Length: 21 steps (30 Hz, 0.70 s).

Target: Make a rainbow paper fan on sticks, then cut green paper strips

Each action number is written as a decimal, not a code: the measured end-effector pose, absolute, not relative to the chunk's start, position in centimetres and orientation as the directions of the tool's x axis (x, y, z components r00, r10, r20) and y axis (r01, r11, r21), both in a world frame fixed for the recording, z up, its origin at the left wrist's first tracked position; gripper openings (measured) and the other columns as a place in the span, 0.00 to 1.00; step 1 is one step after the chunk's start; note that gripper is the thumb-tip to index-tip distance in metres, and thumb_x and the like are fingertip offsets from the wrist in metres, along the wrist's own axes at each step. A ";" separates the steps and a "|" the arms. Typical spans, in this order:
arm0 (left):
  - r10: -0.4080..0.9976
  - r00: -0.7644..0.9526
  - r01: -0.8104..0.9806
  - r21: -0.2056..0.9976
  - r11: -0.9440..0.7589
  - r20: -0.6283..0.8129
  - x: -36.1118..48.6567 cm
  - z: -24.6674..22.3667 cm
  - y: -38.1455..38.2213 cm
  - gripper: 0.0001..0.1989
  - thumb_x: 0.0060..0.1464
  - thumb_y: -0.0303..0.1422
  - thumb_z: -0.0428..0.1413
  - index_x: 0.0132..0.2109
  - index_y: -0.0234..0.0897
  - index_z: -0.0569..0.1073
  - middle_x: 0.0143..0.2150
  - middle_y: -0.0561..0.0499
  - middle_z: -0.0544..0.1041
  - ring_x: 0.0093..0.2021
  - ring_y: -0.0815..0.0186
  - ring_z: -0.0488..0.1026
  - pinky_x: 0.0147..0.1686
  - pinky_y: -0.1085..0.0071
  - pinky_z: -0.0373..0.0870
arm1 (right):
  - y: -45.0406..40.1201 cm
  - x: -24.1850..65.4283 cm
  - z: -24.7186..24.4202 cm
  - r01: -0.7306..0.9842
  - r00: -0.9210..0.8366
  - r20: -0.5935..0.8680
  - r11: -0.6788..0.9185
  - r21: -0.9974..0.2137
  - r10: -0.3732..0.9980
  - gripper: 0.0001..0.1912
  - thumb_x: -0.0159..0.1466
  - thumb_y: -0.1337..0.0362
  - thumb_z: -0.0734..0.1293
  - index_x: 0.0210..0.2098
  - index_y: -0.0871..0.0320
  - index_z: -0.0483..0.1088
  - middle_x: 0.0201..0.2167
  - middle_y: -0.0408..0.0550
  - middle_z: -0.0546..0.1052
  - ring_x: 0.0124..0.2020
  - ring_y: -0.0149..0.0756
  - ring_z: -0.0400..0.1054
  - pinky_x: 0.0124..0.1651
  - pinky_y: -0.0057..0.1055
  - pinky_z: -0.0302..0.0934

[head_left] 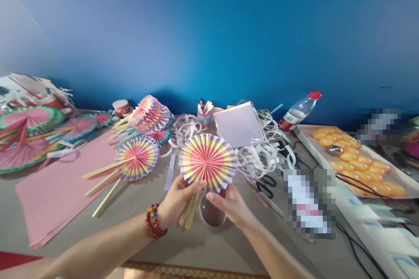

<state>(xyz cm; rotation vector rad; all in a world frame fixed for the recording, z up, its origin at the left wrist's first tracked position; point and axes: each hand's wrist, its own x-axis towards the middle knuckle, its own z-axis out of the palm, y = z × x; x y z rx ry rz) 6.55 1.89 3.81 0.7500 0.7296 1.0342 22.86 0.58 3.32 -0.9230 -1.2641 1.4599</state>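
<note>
Both hands hold one round pleated paper fan [209, 157], pink at its centre, then yellow, with a pale lilac edge. My left hand [181, 196], below a beaded bracelet, grips its lower left rim near the wooden sticks [190, 211] that hang down. My right hand [231, 205] pinches the lower right rim with the thumb in front. Just beneath the fan, between the hands, is a small round dark-topped object [212, 212], partly hidden. A similar fan [137, 158] with sticks lies to the left on pink paper sheets [65, 196].
More fans are stacked at the back [149, 115] and far left [29, 120]. Curled white paper strips [262, 157], scissors [266, 186], a pen cup [203, 117], a plastic-wrapped paper pack [240, 124] and a bottle [299, 111] stand behind. A tray of orange balloon-like pieces [404, 196] sits right.
</note>
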 end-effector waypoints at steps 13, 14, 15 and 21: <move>0.934 0.288 -0.358 0.881 0.310 -0.212 6.2 3.4 2.6 0.18 0.42 0.38 0.71 0.39 0.31 0.78 0.31 0.49 0.80 0.30 0.67 0.76 0.33 0.74 0.73 | 1.6 24.2 3.9 -0.338 0.103 -0.026 0.010 -0.941 0.994 0.29 0.52 0.59 0.78 0.50 0.55 0.70 0.42 0.49 0.80 0.42 0.44 0.75 0.48 0.40 0.69; 0.933 0.287 -0.343 0.886 0.313 -0.218 6.1 3.3 2.6 0.18 0.42 0.38 0.70 0.39 0.31 0.78 0.32 0.49 0.80 0.29 0.67 0.76 0.32 0.74 0.73 | 1.6 24.2 4.0 -0.330 0.098 -0.018 0.015 -0.944 0.995 0.29 0.52 0.59 0.78 0.51 0.55 0.70 0.42 0.49 0.80 0.42 0.44 0.75 0.48 0.39 0.69; 0.929 0.293 -0.328 0.889 0.320 -0.227 6.1 3.2 2.7 0.19 0.42 0.38 0.70 0.39 0.31 0.78 0.32 0.48 0.80 0.29 0.67 0.76 0.32 0.74 0.73 | 1.6 24.3 4.1 -0.324 0.081 -0.012 0.015 -0.946 0.997 0.28 0.52 0.59 0.78 0.50 0.55 0.70 0.42 0.49 0.80 0.42 0.44 0.75 0.48 0.39 0.69; 0.911 0.319 -0.289 0.888 0.357 -0.262 5.9 3.0 2.6 0.19 0.42 0.39 0.70 0.37 0.31 0.77 0.30 0.50 0.79 0.25 0.70 0.73 0.28 0.74 0.71 | 1.8 24.5 4.3 -0.398 0.032 -0.033 -0.017 -0.917 0.999 0.22 0.56 0.56 0.75 0.48 0.54 0.72 0.43 0.50 0.80 0.42 0.43 0.75 0.46 0.37 0.68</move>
